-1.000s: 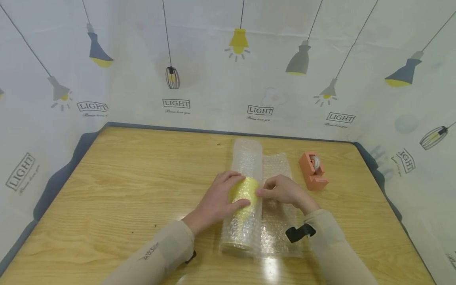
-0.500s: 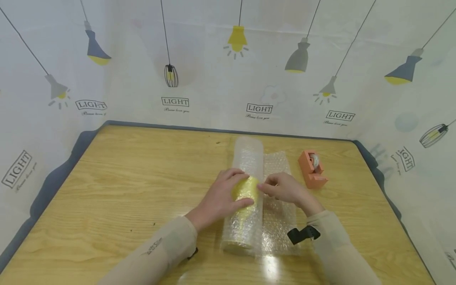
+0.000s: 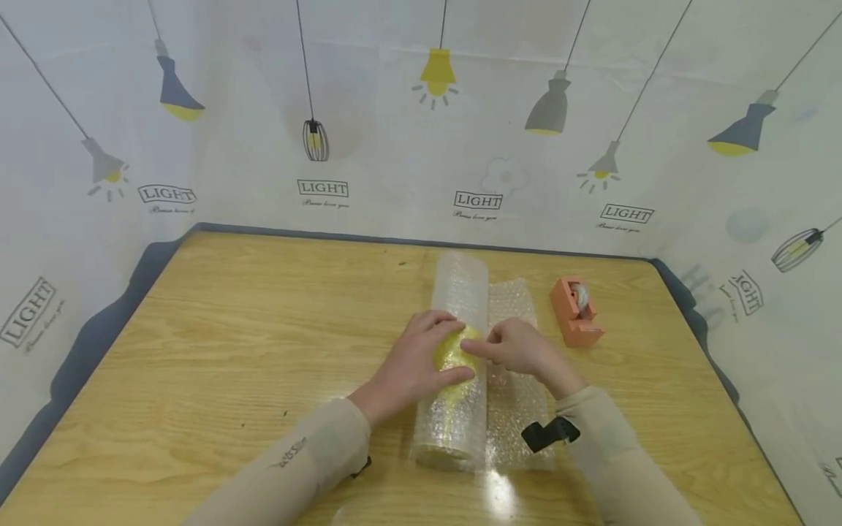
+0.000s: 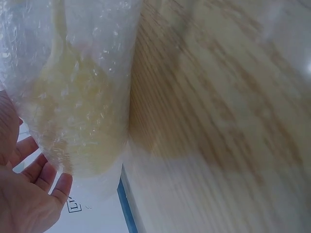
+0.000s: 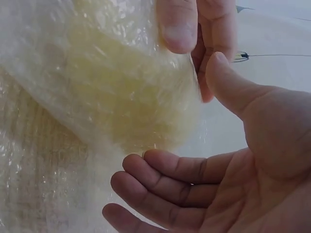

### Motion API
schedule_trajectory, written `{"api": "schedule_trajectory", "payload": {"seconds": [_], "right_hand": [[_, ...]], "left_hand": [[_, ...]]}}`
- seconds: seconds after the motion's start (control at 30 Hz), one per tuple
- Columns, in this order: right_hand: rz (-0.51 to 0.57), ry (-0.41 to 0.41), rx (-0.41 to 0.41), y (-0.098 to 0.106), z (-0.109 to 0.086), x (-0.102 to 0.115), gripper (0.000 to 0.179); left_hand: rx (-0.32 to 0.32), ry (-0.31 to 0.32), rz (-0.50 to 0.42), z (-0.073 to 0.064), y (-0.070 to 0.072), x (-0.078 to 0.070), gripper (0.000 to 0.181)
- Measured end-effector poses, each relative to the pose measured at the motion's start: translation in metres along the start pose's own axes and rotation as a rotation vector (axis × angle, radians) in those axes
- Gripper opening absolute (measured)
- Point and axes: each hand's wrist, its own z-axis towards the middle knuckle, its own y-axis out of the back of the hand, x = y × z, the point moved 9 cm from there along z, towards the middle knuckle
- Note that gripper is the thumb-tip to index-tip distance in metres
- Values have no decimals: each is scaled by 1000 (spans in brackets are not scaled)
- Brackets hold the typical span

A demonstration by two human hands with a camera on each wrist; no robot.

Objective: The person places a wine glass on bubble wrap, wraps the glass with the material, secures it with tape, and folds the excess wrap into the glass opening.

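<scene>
A yellow goblet (image 3: 454,359), with a rounded bowl and a narrow stem, shows through a roll of bubble wrap (image 3: 454,427) lying lengthwise on the table. My left hand (image 3: 413,359) holds the roll around the bowl, thumb on top and fingers along its far side. My right hand (image 3: 522,347) touches the right upper side of the roll with its index finger. In the right wrist view its thumb and fingers (image 5: 187,170) are spread apart beside the wrapped bowl. A flat tail of bubble wrap (image 3: 520,409) extends right from the roll, partly beneath my right hand.
An orange tape dispenser (image 3: 564,310) with a roll of clear tape stands right of the wrap. The wooden table (image 3: 263,314) ends at a lamp-printed backdrop (image 3: 388,146) behind and at the sides.
My right hand has shifted slightly left, its index finger now over the roll rather than at its right edge. The left hand keeps its hold; the roll has shifted very slightly right.
</scene>
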Motion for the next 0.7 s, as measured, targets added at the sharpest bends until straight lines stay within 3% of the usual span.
{"api": "schedule_trajectory", "payload": {"seconds": [0.37,0.7], "right_hand": [[-42,-37,-37,-2,3,-2,56],[-57,16,-26,-5,6,-12,54]], "left_hand": [[-15,-31,51,3,-1,-5,73],[12,-40,53,3,-1,-7,74]]}}
